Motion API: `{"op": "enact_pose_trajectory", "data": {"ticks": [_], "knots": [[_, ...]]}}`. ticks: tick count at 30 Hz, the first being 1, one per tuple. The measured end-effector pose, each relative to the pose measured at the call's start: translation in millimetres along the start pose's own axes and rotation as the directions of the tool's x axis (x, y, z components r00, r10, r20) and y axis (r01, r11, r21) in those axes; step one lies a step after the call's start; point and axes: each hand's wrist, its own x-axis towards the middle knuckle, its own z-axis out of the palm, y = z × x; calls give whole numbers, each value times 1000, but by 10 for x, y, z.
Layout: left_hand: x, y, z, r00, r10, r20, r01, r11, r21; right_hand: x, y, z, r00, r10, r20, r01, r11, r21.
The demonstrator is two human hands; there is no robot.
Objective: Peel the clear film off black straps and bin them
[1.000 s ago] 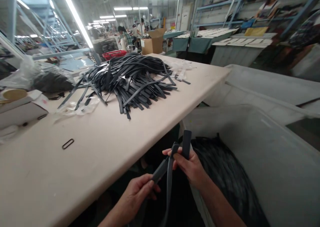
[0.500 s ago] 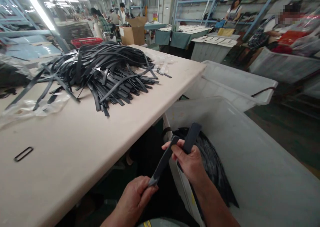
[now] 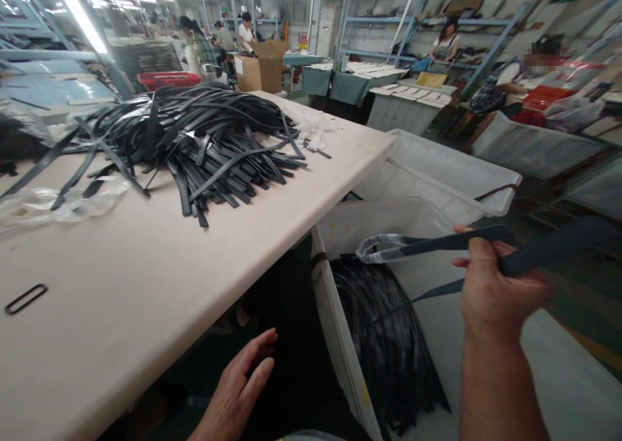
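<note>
My right hand is closed around a dark strap, raised over the white bin. One part of the strap bends into a loop with a pale, shiny covering; another end sticks out to the right, blurred. Below it in the bin lies a bundle of dark straps. Fingers apart and holding nothing, my left hand hovers beside the table edge, left of the bin. On the table is a big heap of dark straps. A black rectangular ring lies near the table's left side.
Clear plastic wrapping lies by the heap. Behind the near bin stands another white bin. A cardboard box and a red basket are past the table. Several people work in the background, one at the right.
My right hand has swung right and up over the bin, carrying the strap. My left hand has let go of the strap and opened. The view has shifted slightly.
</note>
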Motion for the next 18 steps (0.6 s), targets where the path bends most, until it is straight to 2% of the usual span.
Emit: {"op": "enact_pose_trajectory", "data": {"ticks": [2, 4, 6, 9, 12, 14, 16, 18], "knots": [[-18, -16, 1, 1000, -17, -7, 17, 999, -28, -119, 232, 80, 991, 93, 96, -94, 996, 10], [-21, 3, -5, 999, -36, -20, 35, 998, -45, -340, 560, 168, 932, 249, 263, -253, 967, -18], [-18, 21, -9, 998, -51, -32, 49, 997, -58, -637, 925, 227, 818, 397, 417, -405, 911, -73], [-13, -4, 3, 998, -44, -41, 42, 997, -57, -1167, 1417, 186, 650, 523, 551, -526, 833, -170], [-15, -61, 25, 999, -6, -45, 6, 1000, -19, -1718, 1754, -36, 439, 617, 653, -606, 740, -291], [-18, -81, 35, 998, 24, -56, -24, 1000, 10, -2047, 1892, -230, 320, 668, 672, -632, 679, -375], [-20, -81, 41, 996, 50, -76, -47, 998, 34, -2303, 1976, -387, 252, 710, 658, -642, 631, -435], [-22, -75, 45, 994, 66, -86, -61, 996, 59, -2445, 2016, -438, 227, 736, 638, -646, 604, -467]]}}
